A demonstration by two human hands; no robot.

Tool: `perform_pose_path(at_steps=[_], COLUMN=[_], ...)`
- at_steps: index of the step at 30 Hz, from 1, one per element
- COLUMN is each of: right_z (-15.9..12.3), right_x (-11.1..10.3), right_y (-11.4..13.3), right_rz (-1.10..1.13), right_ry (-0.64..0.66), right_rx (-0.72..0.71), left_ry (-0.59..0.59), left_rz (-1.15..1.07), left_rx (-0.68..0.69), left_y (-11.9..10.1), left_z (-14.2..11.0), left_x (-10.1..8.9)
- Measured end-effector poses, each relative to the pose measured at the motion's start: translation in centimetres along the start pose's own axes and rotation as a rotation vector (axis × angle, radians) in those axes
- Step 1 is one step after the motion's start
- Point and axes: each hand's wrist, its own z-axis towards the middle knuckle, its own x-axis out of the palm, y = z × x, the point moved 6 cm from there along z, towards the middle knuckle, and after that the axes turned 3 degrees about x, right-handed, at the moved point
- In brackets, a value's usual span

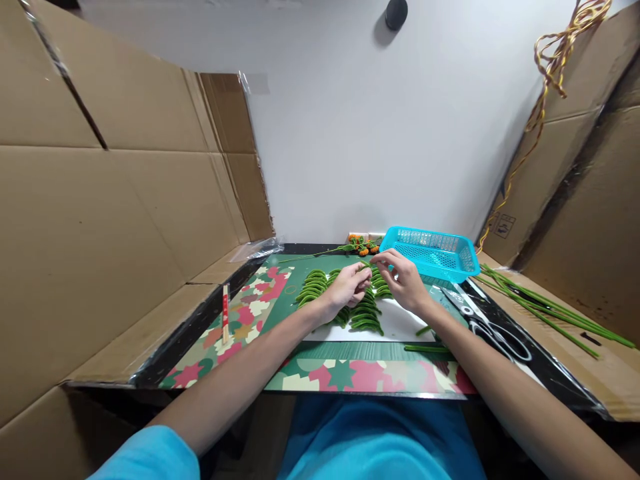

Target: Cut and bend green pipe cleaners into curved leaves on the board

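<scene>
My left hand (349, 284) is closed in a pinch on a short piece of green pipe cleaner (367, 264) above the middle of the table. The fingertips of my right hand (399, 279) are pinched together at the other side of that piece; their exact grip is small to see. Below both hands, curved fuzzy green pieces (367, 315) lie in close rows on a white sheet (400, 323), partly hidden by my left hand and wrist. Near my right forearm, a straight green stem (425, 349) rests on the patterned mat (345, 375).
A blue plastic basket (470, 267) stands at the back right. Scissors (500, 341) and long green stems (555, 310) lie at the right. Orange flowers (364, 251) lie at the back, wooden sticks in a red wrapper (225, 313) at the left. Cardboard walls (150, 193) flank the table.
</scene>
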Motion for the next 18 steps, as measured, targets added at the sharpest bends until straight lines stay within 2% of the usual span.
perform_pose_path(at_steps=[7, 18], right_z=[-0.25, -0.59], right_x=[0.22, 0.46], right_y=[-0.01, 0.31], right_rz=[-0.143, -0.324], right_ry=[-0.015, -0.009], right_rx=[0.004, -0.013], left_ry=[-0.081, -0.043], left_rz=[0.047, 0.085], left_rx=[0.082, 0.162], left_y=[-0.29, -0.63], left_z=[0.22, 0.1], left_x=[-0.75, -0.17])
